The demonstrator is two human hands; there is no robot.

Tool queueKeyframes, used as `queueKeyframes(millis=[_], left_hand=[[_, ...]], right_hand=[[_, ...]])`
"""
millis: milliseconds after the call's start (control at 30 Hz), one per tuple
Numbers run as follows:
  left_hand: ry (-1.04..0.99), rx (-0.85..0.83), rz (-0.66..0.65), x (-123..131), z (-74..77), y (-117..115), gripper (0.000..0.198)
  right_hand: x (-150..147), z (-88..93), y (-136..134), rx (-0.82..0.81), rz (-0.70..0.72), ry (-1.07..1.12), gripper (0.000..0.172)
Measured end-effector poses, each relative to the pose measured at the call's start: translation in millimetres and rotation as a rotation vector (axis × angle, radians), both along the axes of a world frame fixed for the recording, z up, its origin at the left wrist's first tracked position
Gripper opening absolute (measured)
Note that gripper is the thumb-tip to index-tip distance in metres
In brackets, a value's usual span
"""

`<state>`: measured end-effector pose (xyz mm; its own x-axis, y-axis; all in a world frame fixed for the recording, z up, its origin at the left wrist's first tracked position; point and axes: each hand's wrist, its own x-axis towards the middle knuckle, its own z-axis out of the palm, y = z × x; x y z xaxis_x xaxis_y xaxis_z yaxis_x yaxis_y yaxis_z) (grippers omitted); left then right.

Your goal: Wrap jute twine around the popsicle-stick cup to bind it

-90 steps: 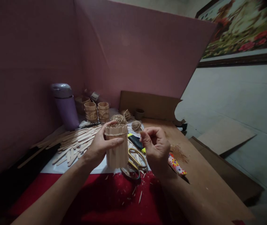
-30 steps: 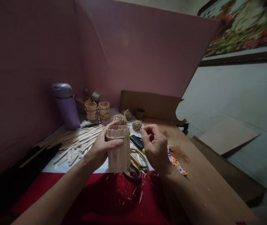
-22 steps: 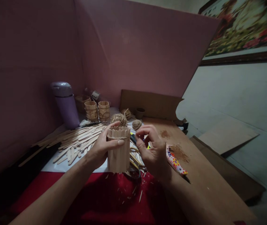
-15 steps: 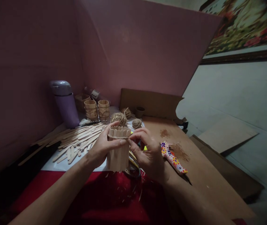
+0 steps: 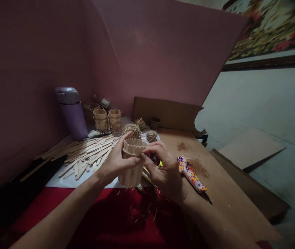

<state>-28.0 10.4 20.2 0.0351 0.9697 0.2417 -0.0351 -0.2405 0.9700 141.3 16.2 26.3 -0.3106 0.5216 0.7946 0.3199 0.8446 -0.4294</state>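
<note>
A cup made of upright craft sticks [image 5: 131,174], with a band of twine below its scalloped rim, is held above the red cloth. My left hand [image 5: 114,162] wraps round its left side, thumb across the front. At the rim's right side, the thumb and fingertips of my right hand [image 5: 160,166] pinch together against the twine band; what lies between them is too small to tell. Balls of twine [image 5: 131,130] sit just behind the cup. Scissors [image 5: 147,180] lie partly hidden behind the cup and my right hand.
Loose craft sticks [image 5: 90,152] spread over white paper at the left. Behind them stand a purple bottle [image 5: 73,114] and two decorated stick cups [image 5: 114,121]. A flower-patterned glue gun [image 5: 192,174] rests on the brown board [image 5: 230,200] at the right. A small pot [image 5: 154,123] stands behind.
The cup has tilted slightly, its rim shifting right and showing more of the inside. Both hands keep their hold with little movement.
</note>
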Motion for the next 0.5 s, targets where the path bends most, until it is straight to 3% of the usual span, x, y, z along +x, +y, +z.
queueKeyframes(millis=[233,367,500], left_hand=[[0.164,0.027,0.071,3.4,4.3,-0.8,0.100],[0.263,0.067,0.119,5.0,4.6,-0.7,0.100],[0.346,0.103,0.159,6.1,5.2,-1.9,0.095]], right_hand=[[0.2,2.6,-2.1,-0.010,-0.085,0.017,0.012],[-0.1,2.3,0.9,-0.049,-0.062,-0.002,0.018],[0.1,2.7,3.0,-0.053,-0.031,-0.024,0.012]])
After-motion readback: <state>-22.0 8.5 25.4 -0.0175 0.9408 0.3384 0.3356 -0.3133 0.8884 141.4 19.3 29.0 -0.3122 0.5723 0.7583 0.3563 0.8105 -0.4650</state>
